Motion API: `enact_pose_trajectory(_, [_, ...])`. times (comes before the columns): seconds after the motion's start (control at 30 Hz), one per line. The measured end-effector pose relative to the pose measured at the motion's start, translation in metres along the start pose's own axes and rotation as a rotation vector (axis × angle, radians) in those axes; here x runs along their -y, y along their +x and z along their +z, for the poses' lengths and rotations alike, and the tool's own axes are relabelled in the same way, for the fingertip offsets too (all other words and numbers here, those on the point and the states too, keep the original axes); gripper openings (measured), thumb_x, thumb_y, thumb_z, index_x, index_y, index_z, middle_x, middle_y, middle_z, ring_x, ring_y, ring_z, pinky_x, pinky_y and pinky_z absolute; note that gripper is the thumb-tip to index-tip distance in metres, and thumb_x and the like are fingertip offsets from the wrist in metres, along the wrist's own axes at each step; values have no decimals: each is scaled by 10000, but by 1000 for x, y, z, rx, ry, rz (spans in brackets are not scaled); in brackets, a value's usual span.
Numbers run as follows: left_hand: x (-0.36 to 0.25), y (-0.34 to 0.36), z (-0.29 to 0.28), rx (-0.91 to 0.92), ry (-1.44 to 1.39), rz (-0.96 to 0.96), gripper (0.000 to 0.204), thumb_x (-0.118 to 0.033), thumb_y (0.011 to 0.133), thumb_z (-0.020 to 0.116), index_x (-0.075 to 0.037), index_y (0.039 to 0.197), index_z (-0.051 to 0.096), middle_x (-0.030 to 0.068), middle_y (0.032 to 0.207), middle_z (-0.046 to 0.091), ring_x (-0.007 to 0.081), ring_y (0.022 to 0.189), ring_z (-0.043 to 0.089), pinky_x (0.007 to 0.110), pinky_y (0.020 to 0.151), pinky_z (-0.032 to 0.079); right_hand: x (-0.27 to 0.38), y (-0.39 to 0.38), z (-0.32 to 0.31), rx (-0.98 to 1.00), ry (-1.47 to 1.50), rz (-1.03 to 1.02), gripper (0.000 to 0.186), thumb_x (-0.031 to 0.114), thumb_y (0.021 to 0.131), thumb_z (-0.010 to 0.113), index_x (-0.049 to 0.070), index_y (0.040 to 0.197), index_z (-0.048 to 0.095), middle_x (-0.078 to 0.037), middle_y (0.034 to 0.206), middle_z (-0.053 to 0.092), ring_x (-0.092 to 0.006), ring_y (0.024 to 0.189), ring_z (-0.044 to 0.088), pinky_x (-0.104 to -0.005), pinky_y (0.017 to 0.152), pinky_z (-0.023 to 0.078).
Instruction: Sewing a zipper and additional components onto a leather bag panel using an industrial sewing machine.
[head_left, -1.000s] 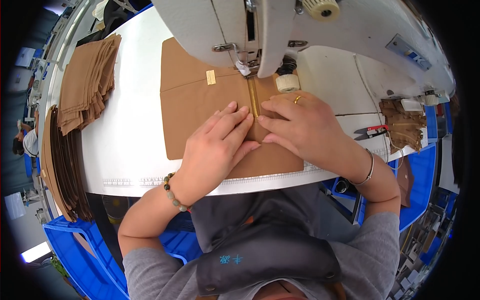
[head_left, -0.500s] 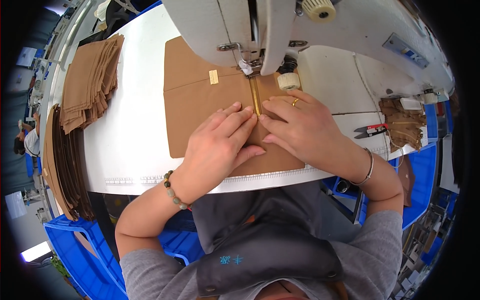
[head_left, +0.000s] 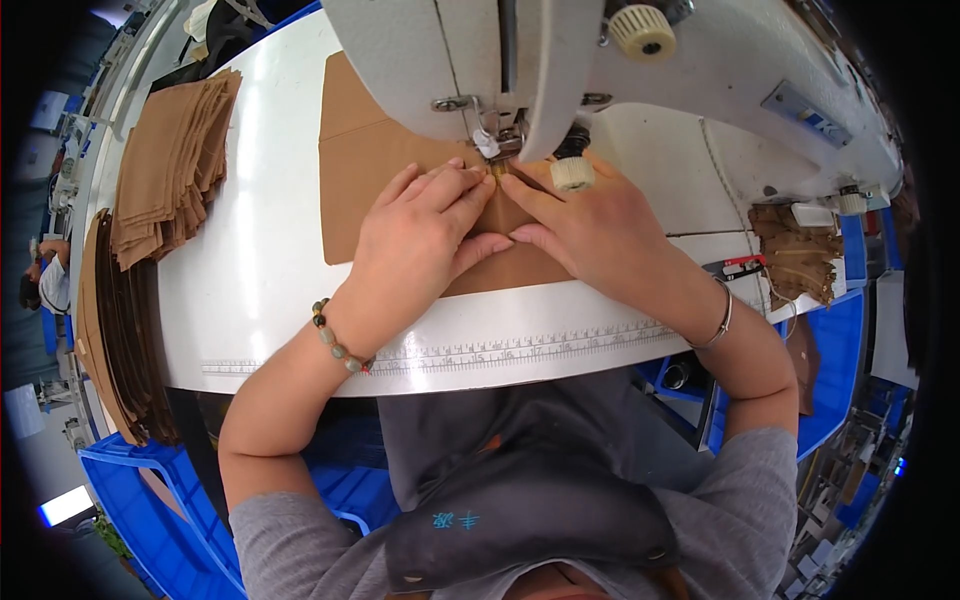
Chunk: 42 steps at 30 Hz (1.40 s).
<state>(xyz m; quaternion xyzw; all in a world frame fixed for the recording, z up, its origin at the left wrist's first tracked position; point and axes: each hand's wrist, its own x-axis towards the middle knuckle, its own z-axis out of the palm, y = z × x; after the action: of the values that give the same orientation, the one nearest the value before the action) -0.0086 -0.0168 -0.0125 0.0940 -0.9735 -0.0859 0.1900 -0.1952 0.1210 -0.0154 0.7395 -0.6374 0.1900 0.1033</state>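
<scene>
A flat brown panel (head_left: 350, 205) lies under the head of a white sewing machine (head_left: 690, 110). Between my fingertips, just in front of the presser foot (head_left: 505, 148), shows a short bit of gold zipper (head_left: 500, 172). My left hand (head_left: 415, 235) rests on the panel to the left of the zipper, fingers stretched toward the foot and thumb apart. From the other side my right hand (head_left: 605, 225) presses the panel, its fingers flat and thumb tip near the left thumb. The needle tip and most of the zipper are hidden.
Brown cut pieces (head_left: 170, 170) are stacked at the left, with darker ones (head_left: 115, 330) draped over the table edge. Red-and-black thread snips (head_left: 738, 267) lie right, beside a bundle of zippers (head_left: 795, 265). A printed ruler (head_left: 460, 358) runs along the front edge. Blue bins (head_left: 150, 500) stand below.
Both hands have slid the panel away from me toward the machine. Less of the zipper shows, and the small pale label on the panel is now covered.
</scene>
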Motion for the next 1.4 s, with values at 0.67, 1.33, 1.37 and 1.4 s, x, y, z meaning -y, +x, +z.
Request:
enact_pose_trajectory(0.67, [-3,-5,3,-41,44,-11,590,-438,843,774,-57,1289,718,62,1298,698,249,1142,671,475,1091,491,-24,-3,1,-109,800,322,314,242,889,774,29,1118,747,-133,944,735,-305,910,685,-482,1117,442])
enact_pose_trajectory(1.33, [3,2,6,-91,36,-6,564,-431,844,770,-43,1252,744,76,1202,722,271,1050,677,462,1055,509,-7,-2,10,-55,118,53,321,302,903,743,83,1138,738,-82,1157,736,-317,1174,650,-520,1139,425])
enact_pose_trajectory(1.37, [3,2,6,-93,42,-6,560,-433,845,769,-44,1248,747,74,1199,723,271,1047,677,462,1052,510,-8,-2,10,-59,122,51,326,302,901,745,84,1142,736,-82,1153,735,-317,1170,650,-519,1139,426])
enact_pose_trajectory(1.4, [3,2,6,-93,41,-6,560,-433,845,769,-44,1248,747,74,1199,723,271,1047,677,462,1052,510,-8,-2,10,-55,117,52,332,303,898,747,84,1147,733,-83,1150,734,-317,1166,651,-519,1138,426])
